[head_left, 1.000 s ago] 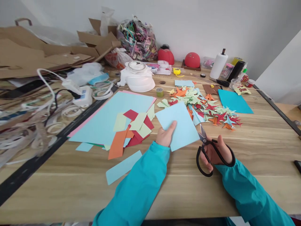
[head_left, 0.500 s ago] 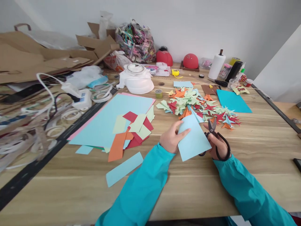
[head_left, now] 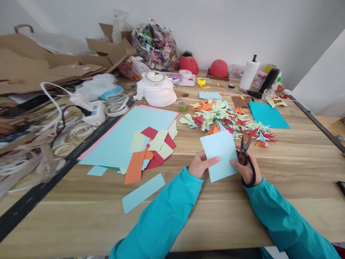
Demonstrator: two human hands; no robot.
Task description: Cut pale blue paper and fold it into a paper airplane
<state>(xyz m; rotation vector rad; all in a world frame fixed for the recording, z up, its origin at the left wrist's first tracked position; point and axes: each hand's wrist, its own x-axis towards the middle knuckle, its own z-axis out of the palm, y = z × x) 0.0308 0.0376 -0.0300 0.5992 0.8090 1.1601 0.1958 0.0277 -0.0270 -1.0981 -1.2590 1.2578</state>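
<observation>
A light blue paper piece is held up over the table between my two hands. My left hand pinches its left edge, thumb on top. My right hand has its thumb on the paper's right edge and also holds black-handled scissors, whose blades point away from me, slightly apart. Just beyond the paper lies a heap of folded paper shapes in green, orange, red and blue. To the left, cut paper pieces overlap large light blue sheets. A light blue strip lies nearer me.
Tangled ribbons and cords cover the left side, with cardboard behind. A white cloth bundle and a small green spool stand mid-table. A teal sheet, a white roll and bottles are at the back right.
The blue paper has turned and flattened to face me more. My right thumb has come onto its right edge, and the scissors have tilted more upright.
</observation>
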